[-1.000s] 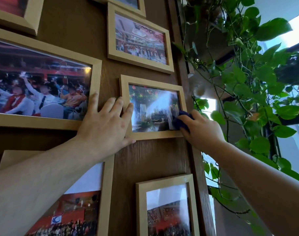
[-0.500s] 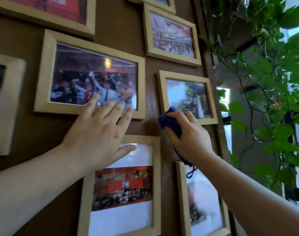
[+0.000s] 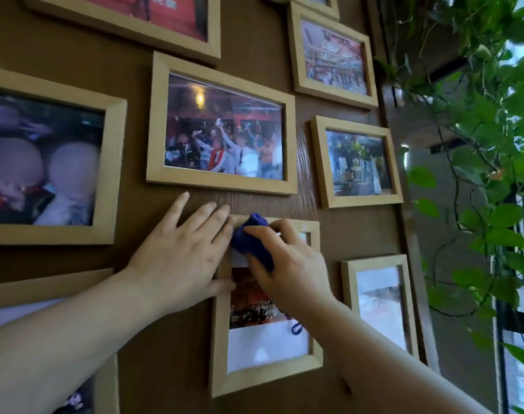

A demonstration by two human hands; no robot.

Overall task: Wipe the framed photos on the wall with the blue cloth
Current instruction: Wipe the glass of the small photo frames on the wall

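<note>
Several light wooden framed photos hang on a brown wood wall [image 3: 129, 294]. My right hand [image 3: 290, 264] grips the bunched blue cloth [image 3: 250, 239] and presses it against the upper part of the tall portrait frame [image 3: 266, 375] at lower centre. My left hand [image 3: 180, 252] lies flat with fingers spread on the wall, over that frame's upper left corner. A large landscape frame [image 3: 222, 127] hangs just above both hands. A small frame [image 3: 356, 162] hangs to the upper right. A dark loop of the cloth [image 3: 296, 328] dangles below my right wrist.
A leafy green climbing plant [image 3: 476, 162] hangs along the wall's right edge beside a window. More frames hang at far left [image 3: 45, 162], top [image 3: 129, 13], upper right [image 3: 332, 55], lower right [image 3: 380, 300] and lower left [image 3: 45, 294].
My right hand carried the cloth off the small right-hand frame, down and left onto the tall portrait frame. My left hand moved down to that frame's top left corner. The view shifted left.
</note>
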